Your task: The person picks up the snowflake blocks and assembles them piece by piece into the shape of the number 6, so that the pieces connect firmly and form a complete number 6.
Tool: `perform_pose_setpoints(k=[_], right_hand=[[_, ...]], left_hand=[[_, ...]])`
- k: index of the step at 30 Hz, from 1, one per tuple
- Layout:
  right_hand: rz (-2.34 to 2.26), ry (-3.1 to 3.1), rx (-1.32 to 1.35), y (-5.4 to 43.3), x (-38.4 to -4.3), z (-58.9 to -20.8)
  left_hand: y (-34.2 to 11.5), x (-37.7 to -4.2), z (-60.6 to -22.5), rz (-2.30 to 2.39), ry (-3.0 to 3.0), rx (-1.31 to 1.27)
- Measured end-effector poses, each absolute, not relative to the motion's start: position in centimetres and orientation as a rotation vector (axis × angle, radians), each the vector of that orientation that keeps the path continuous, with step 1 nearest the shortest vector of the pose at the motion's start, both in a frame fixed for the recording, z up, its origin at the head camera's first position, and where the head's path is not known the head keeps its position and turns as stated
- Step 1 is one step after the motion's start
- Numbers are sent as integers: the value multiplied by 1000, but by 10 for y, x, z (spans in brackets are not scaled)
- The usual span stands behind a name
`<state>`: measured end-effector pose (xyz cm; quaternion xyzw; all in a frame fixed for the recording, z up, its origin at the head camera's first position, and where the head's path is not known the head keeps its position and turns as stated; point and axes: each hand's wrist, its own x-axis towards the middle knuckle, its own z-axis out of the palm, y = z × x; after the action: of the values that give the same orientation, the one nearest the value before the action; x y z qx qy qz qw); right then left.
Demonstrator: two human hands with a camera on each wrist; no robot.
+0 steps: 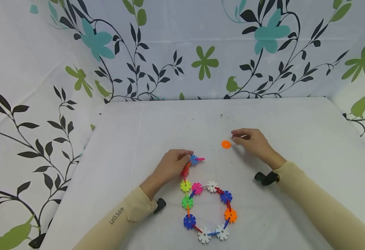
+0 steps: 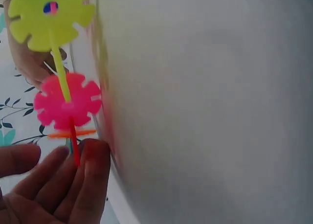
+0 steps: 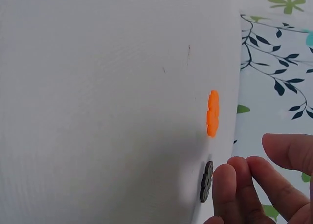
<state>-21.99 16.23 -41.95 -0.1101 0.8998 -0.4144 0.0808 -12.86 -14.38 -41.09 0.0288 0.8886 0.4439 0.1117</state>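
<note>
A ring of slotted plastic snowflake discs [image 1: 204,236] in several colours lies on the table, with a tail running up its left side through a yellow disc [image 1: 185,185]. At the tail's far end my left hand [image 1: 172,164] holds the chain by a blue disc [image 1: 194,160]. A pink disc [image 2: 67,101] and the yellow one show large in the left wrist view. My right hand [image 1: 252,142] is beside a loose orange disc [image 1: 226,144], thumb apart from the fingers. Close to its fingertips a dark disc [image 3: 207,182] appears in the right wrist view; whether they touch is unclear.
The white table [image 1: 151,128] runs back to a patterned cloth [image 1: 176,52]. Similar cloth hangs at both sides. Black wrist devices [image 1: 265,178] sit below both cuffs. Small dark marks [image 1: 221,115] dot the table's far part.
</note>
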Motion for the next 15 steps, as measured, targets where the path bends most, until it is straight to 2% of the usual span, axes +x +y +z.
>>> perform_pose_setpoints(k=[15], right_hand=[[-1319, 2600, -224, 167, -224, -425]], left_hand=[[-149, -141, -410, 1224, 2579, 156]])
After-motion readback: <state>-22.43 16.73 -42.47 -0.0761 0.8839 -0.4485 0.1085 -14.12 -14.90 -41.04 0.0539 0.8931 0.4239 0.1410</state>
